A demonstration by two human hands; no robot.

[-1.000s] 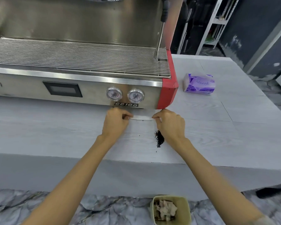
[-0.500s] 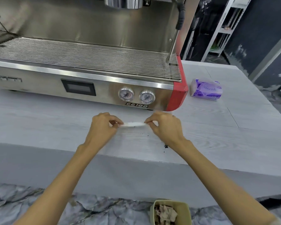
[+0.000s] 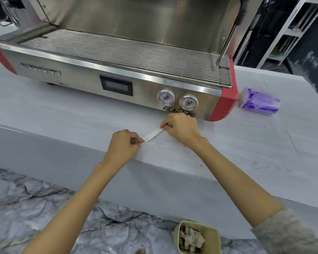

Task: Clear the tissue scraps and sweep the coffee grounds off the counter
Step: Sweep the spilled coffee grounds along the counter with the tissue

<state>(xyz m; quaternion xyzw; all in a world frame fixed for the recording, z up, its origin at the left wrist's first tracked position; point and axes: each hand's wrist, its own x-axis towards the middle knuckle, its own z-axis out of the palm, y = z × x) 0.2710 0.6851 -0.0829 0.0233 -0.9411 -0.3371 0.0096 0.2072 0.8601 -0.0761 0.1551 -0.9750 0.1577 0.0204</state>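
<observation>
Tissue: a narrow white folded strip of tissue [image 3: 153, 134] is stretched between the two hands, low over the pale grey wood-grain counter [image 3: 246, 143], near its front edge and just in front of the steel and red espresso machine [image 3: 117, 77].
Long axis: it runs on a slant, its left end nearer the front edge and its right end further back, close to the machine's gauges.
Left hand [image 3: 122, 146]: fingers closed, thumb and forefinger pinching the strip's near end; this hand is the one closer to the counter's edge.
Right hand [image 3: 182, 130]: fingers closed, pinching the far end, almost against the machine's front panel.
Grounds: only a few dark specks of coffee grounds [image 3: 201, 165] show, by the front edge under the right forearm; whether more lie beneath the strip I cannot tell.
Open room: the counter from the strip to the front edge is bare, so a pull toward the person looks unobstructed. The machine blocks any move backward.
Bin: a small beige open-topped bin [image 3: 212, 233] holding crumpled scraps stands on the marbled floor below the front edge, off to the right of the strip.
Judgement: the sweep probably needs to drift rightward so the grounds drop over the bin.
Also: a purple plastic tissue pack [image 3: 259, 103] lies to the machine's right, well clear.
</observation>
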